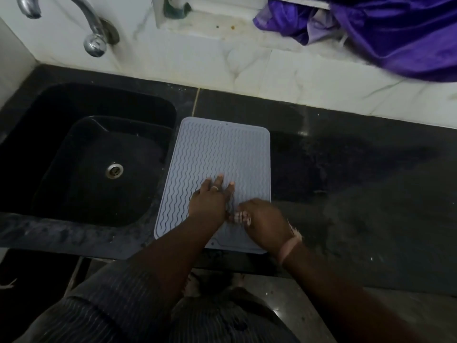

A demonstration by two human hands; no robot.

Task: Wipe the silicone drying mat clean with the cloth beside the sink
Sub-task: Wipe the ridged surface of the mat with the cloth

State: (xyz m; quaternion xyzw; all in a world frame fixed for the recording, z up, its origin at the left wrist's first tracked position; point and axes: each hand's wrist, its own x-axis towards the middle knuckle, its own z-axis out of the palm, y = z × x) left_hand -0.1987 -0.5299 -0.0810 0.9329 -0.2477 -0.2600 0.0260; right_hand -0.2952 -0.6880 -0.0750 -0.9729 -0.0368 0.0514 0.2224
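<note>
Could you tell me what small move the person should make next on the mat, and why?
Probably sweep the right hand farther up the mat. It is curled near the mat's near edge, seemingly on a small cloth, though that is unclear; the left hand presses the mat flat, and the ridges beyond remain uncovered.

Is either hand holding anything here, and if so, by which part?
The left hand lies flat on the drying mat, holding nothing. The right hand has curled fingers; whether they grip anything cannot be told.

No legible text, label or number anywhere.
</note>
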